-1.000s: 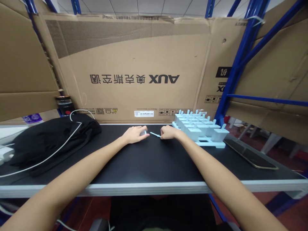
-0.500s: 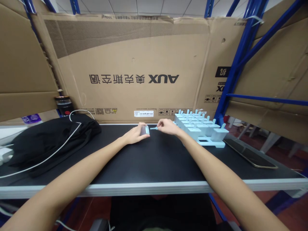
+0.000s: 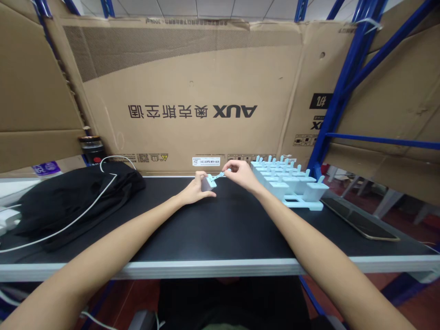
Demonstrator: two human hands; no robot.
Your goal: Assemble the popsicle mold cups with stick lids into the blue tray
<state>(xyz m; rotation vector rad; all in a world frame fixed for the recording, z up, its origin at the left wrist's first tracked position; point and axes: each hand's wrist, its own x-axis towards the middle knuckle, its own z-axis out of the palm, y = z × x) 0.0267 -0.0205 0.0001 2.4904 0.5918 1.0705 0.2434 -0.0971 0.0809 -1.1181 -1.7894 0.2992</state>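
Note:
My left hand [image 3: 194,189] is closed round a small pale blue mould cup [image 3: 207,183], held tilted just above the black tabletop [image 3: 213,229]. My right hand [image 3: 241,173] pinches the end of a thin light blue stick [image 3: 220,174], whose other end meets the cup's opening. Just to the right of my right hand stands a light blue tray [image 3: 298,203] filled with several like cups, each with a stick handle poking up.
A black cloth bundle [image 3: 68,201] with a white cable [image 3: 79,214] lies at the left. A dark phone [image 3: 357,218] lies flat at the right. A large cardboard box [image 3: 192,91] walls the back, and blue rack posts [image 3: 338,87] stand at the right.
Both hands have lifted off the tabletop and come together. The stick, apart from the cup a second ago, now sits at the cup's opening.

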